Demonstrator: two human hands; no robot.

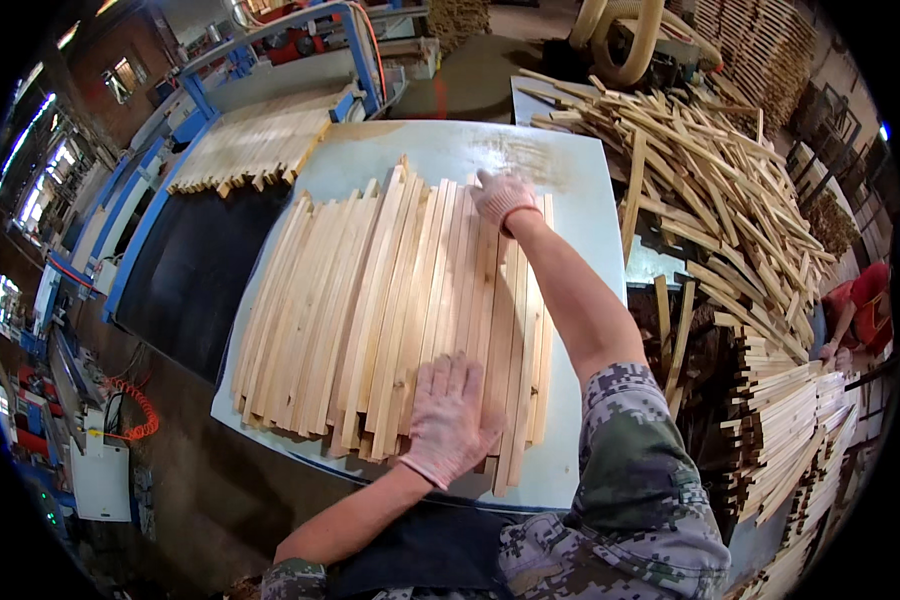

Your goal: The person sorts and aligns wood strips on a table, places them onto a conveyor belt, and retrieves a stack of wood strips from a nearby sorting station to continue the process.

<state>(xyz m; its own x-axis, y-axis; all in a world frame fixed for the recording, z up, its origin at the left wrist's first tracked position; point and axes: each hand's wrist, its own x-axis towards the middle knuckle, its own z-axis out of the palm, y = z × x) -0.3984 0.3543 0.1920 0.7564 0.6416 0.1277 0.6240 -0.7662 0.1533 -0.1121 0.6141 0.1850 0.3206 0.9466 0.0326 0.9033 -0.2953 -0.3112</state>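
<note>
Many pale wooden strips (370, 310) lie side by side on a light table (585, 190), their ends uneven at both the near and far edges. My left hand (448, 415), in a thin pale glove, rests flat on the near part of the strips with its fingers stretched out. At the far right ends of the strips is my right hand (505, 200), gloved with a red-banded cuff. It lies over the strip tops with its fingers slightly bent and apart, not wrapped around any strip.
A blue-framed machine (365, 60) at the far left carries a row of joined strips (255, 140) above a black belt (185, 260). Loose strips (710, 190) are heaped at the right, with stacked strips (790, 420) nearer. Another person in red (865, 310) is at the right edge.
</note>
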